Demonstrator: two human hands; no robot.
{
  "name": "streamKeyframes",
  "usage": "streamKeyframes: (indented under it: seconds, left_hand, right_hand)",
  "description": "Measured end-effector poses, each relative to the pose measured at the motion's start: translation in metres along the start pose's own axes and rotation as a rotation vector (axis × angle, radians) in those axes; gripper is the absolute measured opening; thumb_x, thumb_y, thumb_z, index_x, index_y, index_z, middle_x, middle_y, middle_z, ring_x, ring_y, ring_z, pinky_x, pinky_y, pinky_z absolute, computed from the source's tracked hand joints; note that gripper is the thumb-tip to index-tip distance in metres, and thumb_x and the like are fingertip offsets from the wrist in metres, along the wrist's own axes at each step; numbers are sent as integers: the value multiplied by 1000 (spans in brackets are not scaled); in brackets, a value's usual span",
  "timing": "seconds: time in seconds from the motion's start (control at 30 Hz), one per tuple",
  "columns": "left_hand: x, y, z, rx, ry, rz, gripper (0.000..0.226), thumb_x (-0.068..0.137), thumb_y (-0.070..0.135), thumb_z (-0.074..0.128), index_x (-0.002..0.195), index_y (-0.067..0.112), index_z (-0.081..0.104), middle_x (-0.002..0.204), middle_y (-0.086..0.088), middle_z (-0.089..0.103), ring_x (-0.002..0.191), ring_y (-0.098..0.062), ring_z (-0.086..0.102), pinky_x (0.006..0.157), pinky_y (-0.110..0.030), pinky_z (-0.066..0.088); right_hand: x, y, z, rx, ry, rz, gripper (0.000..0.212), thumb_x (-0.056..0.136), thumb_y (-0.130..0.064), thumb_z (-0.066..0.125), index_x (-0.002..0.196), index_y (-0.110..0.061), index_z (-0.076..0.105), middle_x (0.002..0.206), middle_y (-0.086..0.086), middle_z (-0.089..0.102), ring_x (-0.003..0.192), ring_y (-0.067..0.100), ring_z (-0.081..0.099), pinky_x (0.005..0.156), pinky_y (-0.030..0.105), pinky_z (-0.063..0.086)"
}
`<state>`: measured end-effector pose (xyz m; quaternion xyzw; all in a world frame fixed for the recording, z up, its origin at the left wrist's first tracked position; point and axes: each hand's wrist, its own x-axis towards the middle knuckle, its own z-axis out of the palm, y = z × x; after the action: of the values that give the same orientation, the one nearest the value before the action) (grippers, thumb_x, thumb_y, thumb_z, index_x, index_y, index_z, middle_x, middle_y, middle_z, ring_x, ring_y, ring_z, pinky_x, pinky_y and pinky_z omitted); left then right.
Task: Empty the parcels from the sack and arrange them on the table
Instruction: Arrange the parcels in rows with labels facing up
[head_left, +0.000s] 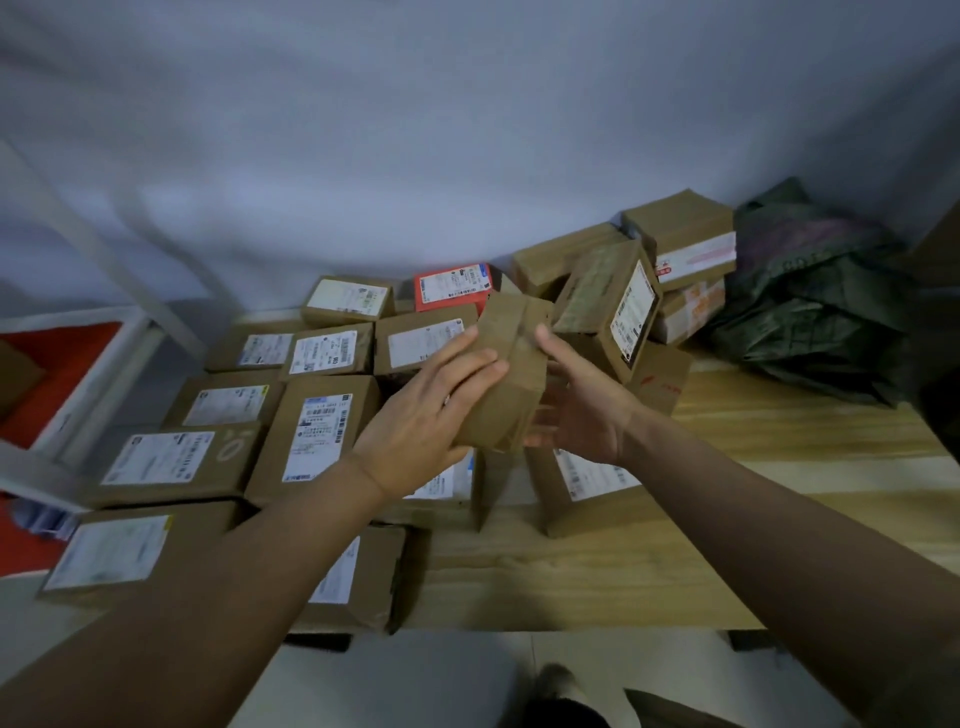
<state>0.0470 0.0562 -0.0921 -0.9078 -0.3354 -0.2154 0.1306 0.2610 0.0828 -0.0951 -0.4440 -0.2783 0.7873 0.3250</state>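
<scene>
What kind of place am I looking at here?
Probably a parcel sorting room: labelled cardboard parcels in rows on a wooden table, and a dark green sack slumped against the wall.

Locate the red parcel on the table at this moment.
In the head view the red parcel lies at the table's far edge, centre, by the wall, just beyond the brown box held between both hands.
</scene>
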Motion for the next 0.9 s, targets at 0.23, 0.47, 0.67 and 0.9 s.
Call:
streamKeyframes:
  seconds: [0.23, 0.47, 0.67, 0.9]
  left_hand:
    - [-19, 17, 0, -478, 108, -863, 114, 59, 32, 93, 147, 19, 22, 148, 2, 21, 130, -14, 40, 99, -41, 50]
    - [-25, 48, 19, -633, 97, -1234, 113, 62, 43, 91, 148, 13, 23, 145, -2, 28, 124, -9, 37, 101, -22, 33]
    - [-43, 58, 21, -546, 65, -1380, 123, 47, 70, 80, 148, 21, 29, 146, 2, 38, 136, -18, 36, 111, -48, 39]
    - [-33, 50, 26, -671, 117, -1437, 127, 43, 68, 84, 148, 20, 30, 145, 1, 44, 136, -19, 42, 111, -47, 41]
  right_hand:
    - [-19, 21, 5, -263, 345, -214, 55, 89, -52, 65, 125, -11, 62, 113, 8, 67, 91, 20, 67, 76, 31, 53]
    - [-18, 59, -53, -1576, 408, -29, 125, 61, -68, 80, 157, -27, 13, 164, 4, 14, 151, 30, 8, 118, 59, 14]
    - [-13, 76, -79, -1387, 638, 79, 117, 62, -76, 72, 154, -41, 10, 164, 1, -4, 148, 39, 4, 111, 64, 18]
    - [-47, 101, -84, -1461, 535, 9, 101, 68, -60, 79, 150, -46, 22, 161, -5, 0, 145, 35, 6, 114, 58, 28]
